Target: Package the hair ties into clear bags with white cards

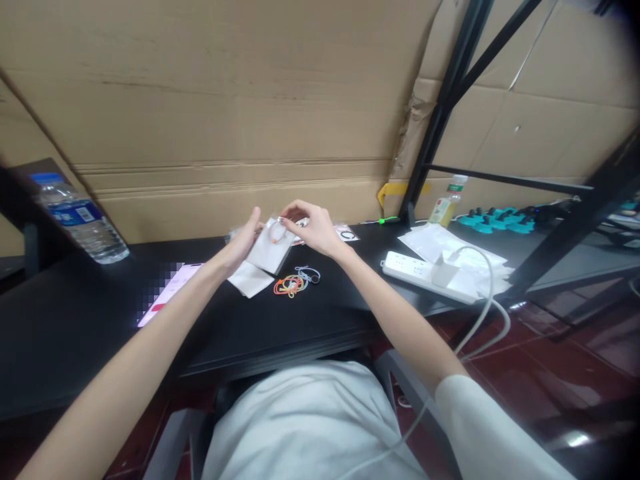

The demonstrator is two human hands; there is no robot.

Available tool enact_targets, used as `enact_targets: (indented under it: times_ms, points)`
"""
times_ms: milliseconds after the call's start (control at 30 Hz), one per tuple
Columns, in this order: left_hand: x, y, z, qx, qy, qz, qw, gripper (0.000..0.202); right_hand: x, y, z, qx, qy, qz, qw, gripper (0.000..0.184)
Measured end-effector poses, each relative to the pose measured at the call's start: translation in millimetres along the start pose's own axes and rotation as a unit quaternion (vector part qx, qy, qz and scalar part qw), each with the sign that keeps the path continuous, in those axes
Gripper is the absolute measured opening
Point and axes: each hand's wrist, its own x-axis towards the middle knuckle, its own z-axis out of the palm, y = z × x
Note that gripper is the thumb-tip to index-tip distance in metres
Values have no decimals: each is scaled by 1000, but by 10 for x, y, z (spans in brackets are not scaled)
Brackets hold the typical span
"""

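Observation:
Above a black table, my left hand grips a small white packet from its left side. My right hand pinches an orange hair tie against the packet's top. Just below the hands, a bunch of coloured hair ties lies on the table next to another white packet.
A water bottle leans at the far left. A pink card lies left of the packets. A white power strip with a plugged cable, white bags, a drink bottle and a black shelf frame stand at the right. Cardboard lines the back.

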Motion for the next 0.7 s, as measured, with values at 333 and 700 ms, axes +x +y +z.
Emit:
enact_targets:
  times_ms: [333, 700]
  points:
    - [-50, -43, 16, -275, -262, -112, 918, 84, 0, -65, 41, 29, -17, 20, 999, 15]
    - [-1, -130, 85, -286, -224, -110, 925, 96, 10, -64, 17, 18, 1, -2, 1000, 15]
